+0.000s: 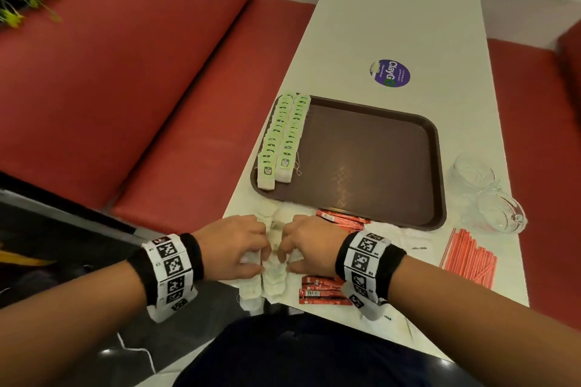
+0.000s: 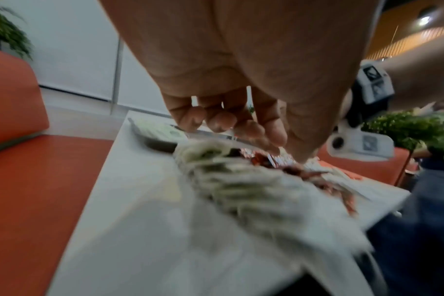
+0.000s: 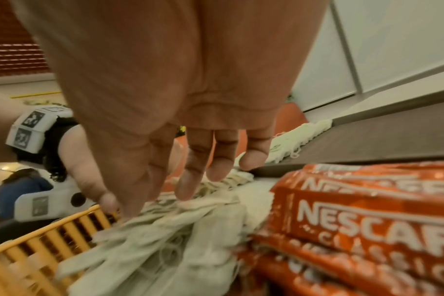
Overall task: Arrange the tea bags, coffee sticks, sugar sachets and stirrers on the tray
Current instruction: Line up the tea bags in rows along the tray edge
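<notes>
A loose pile of white tea bags (image 1: pixel 273 280) (image 2: pixel 241 186) (image 3: pixel 165 240) lies at the near edge of the white table. My left hand (image 1: pixel 239 245) (image 2: pixel 279 144) and right hand (image 1: pixel 311 245) (image 3: pixel 160 198) meet over the pile, each with curled fingers and thumb pinching tea bags from its own side. Two neat rows of green-tagged tea bags (image 1: pixel 283 141) line the left side of the brown tray (image 1: pixel 371 160). Red coffee sticks (image 1: pixel 320 291) (image 3: pixel 368 220) lie beside my right wrist. White sugar sachets (image 1: pixel 408 245) and orange stirrers (image 1: pixel 470 258) lie further right.
Two glass bowls (image 1: pixel 500 214) stand off the tray's right corner. More coffee sticks (image 1: pixel 342 220) lie against the tray's near rim. A round purple sticker (image 1: pixel 390 73) marks the table beyond the tray. A red bench (image 1: pixel 125 88) runs along the left. A yellow slatted basket (image 3: pixel 38 250) shows below the table edge.
</notes>
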`<act>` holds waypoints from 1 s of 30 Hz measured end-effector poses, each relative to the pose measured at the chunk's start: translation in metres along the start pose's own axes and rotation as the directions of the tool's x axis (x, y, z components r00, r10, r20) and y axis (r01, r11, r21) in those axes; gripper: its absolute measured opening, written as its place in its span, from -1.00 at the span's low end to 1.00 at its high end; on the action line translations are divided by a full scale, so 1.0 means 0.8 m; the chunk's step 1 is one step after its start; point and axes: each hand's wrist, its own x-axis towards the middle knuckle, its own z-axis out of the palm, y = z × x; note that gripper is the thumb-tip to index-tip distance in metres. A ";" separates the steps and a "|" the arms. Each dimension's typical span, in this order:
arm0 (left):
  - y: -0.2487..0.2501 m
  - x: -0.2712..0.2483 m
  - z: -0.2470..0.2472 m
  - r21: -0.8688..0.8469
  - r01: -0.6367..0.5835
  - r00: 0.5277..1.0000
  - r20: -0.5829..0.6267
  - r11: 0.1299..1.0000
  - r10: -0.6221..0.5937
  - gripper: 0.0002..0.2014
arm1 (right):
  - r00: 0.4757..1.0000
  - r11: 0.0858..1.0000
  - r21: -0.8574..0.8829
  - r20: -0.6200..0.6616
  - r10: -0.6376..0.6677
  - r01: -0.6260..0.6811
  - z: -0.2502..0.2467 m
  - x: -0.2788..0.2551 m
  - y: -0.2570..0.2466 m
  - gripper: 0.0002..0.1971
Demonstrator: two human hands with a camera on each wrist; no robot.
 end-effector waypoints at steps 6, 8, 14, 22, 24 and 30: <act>0.012 -0.043 0.052 0.108 -0.005 0.989 0.146 0.994 -0.011 -0.51 | 0.990 0.986 -0.135 0.112 -0.082 0.097 0.017 0.011 -0.024 -0.61; 0.013 -0.047 0.062 0.185 -0.002 0.992 0.123 0.983 -0.021 -0.49 | 0.991 0.981 -0.174 0.108 -0.073 0.091 0.021 0.015 -0.028 -0.57; 0.003 -0.033 0.071 0.222 -0.005 0.999 0.037 0.975 -0.003 -0.50 | 0.997 0.961 -0.276 0.076 -0.011 0.032 0.025 0.025 -0.031 -0.56; -0.002 -0.011 0.055 0.147 -0.065 0.995 0.078 0.987 0.054 -0.45 | 0.997 0.964 -0.264 0.071 0.022 -0.003 0.022 0.022 -0.022 -0.52; -0.004 -0.006 0.054 0.195 -0.076 0.993 0.108 0.978 0.055 -0.37 | 0.997 0.967 -0.256 0.069 0.031 -0.012 0.022 0.022 -0.020 -0.47; 0.002 -0.001 0.064 0.211 -0.084 0.996 0.040 0.974 0.078 -0.57 | 0.996 0.975 -0.220 0.079 0.034 -0.016 0.020 0.020 -0.014 -0.63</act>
